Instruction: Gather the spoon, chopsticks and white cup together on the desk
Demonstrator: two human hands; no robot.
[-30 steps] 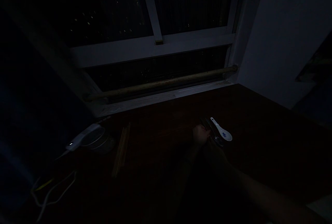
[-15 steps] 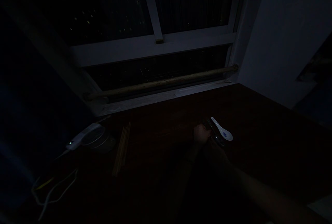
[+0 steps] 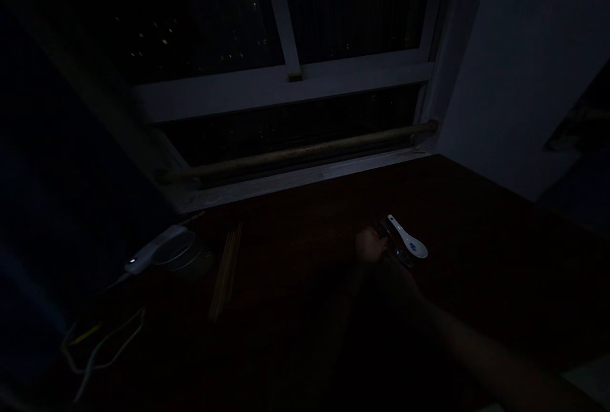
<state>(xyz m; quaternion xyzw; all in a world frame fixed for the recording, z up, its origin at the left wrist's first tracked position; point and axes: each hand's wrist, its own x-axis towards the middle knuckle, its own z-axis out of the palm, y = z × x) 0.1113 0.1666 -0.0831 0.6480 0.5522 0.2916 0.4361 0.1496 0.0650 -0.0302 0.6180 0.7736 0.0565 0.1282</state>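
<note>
The picture is very dark. My left hand (image 3: 370, 245) is closed on the brown table, its fingers curled toward a shiny metal spoon (image 3: 400, 254); whatever they may hold is hidden. Close against it, my right hand (image 3: 399, 275) reaches in from the lower right, near the spoon's bowl, with its fingers lost in shadow. Just right of the metal spoon lies a white soup spoon (image 3: 408, 240) with a blue mark in its bowl, apart from both hands.
A bundle of chopsticks (image 3: 225, 272) lies on the table (image 3: 295, 221) at left. Beyond it are a round container (image 3: 183, 256), a white power strip (image 3: 155, 250) and a looped white cable (image 3: 102, 364). A window (image 3: 286, 88) stands behind, a wall (image 3: 515, 75) at right.
The view has shifted very slightly. My hands and the spoons stay in nearly the same place.
</note>
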